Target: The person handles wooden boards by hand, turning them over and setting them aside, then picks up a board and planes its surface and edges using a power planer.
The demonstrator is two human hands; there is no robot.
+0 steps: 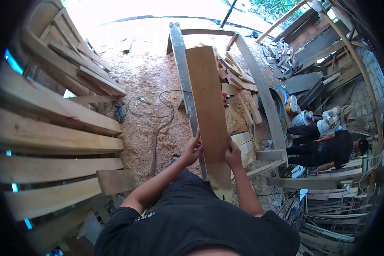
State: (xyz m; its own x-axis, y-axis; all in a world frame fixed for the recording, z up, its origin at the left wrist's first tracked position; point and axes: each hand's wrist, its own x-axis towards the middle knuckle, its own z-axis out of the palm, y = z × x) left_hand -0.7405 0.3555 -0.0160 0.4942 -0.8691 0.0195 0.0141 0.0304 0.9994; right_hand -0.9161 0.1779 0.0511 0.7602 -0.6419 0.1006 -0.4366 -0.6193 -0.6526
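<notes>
A long, wide wooden board [208,98] stretches away from my body, lying along a narrow grey beam of the bench frame [185,72]. On the board's left edge is my left hand [193,149], its fingers closed against the side. My right hand [233,153] grips the opposite edge at about the same distance from me. The fingertips of both hands are partly hidden by the board. Close to my body, the board's near end lies over a paler piece of wood [225,194].
Thick planks [59,132] are stacked at the left. A black cable [173,111] curls over the shavings-covered floor. Wood offcuts [234,79] lie inside the frame. At the right, a person in dark clothes [333,147] is near paint buckets [302,119] and scrap-wood piles.
</notes>
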